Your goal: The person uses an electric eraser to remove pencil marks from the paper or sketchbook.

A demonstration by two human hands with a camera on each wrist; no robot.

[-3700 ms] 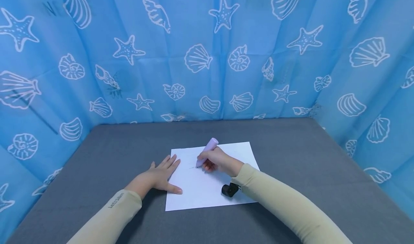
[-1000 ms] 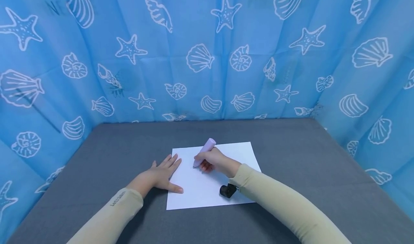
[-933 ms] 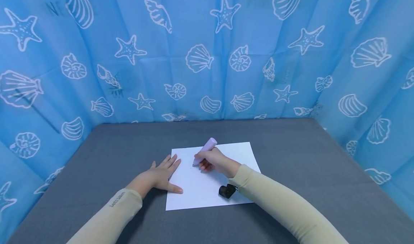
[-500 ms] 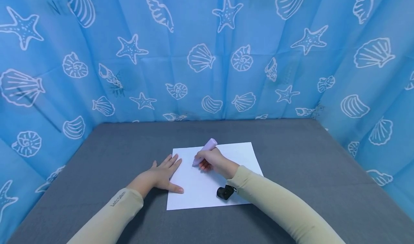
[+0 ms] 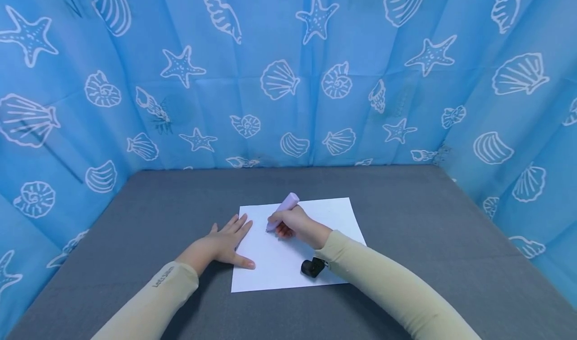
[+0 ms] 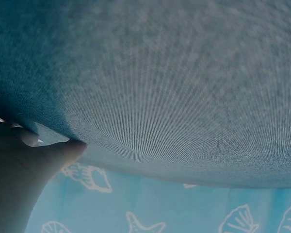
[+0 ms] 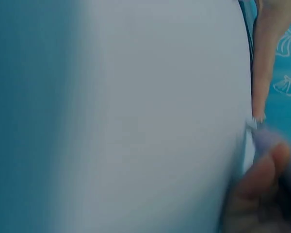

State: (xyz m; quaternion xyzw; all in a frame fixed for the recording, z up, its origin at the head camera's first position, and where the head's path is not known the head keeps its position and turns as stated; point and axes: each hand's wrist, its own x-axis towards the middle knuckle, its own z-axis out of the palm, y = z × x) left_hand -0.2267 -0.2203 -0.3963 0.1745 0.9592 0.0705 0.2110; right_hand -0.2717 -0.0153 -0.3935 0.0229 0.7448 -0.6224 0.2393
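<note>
A white sheet of paper [image 5: 270, 275] lies on the grey cloth-covered table. My left hand [image 5: 221, 245] rests across its left edge, fingers spread and thumb stretched out over the sheet. With curled fingers and thumb, my right hand [image 5: 297, 225] grips a thick lilac pen [image 5: 285, 209], tilted with its top to the upper right. The pen's tip is at the paper, on the left half of the sheet; any mark there is too faint to make out. In the right wrist view the pen [image 7: 276, 145] looks blurred in my fingers.
A small black wrist camera [image 5: 312, 268] sticks out from my right sleeve over the paper. Grey table surface [image 5: 405, 205] spreads around the sheet. Behind and at both sides hangs a blue curtain [image 5: 297, 114] with white shells and starfish.
My right hand and the pen have shifted slightly to the left across the paper. A short faint line showed by the tip in the earliest frame. My left hand stays in place.
</note>
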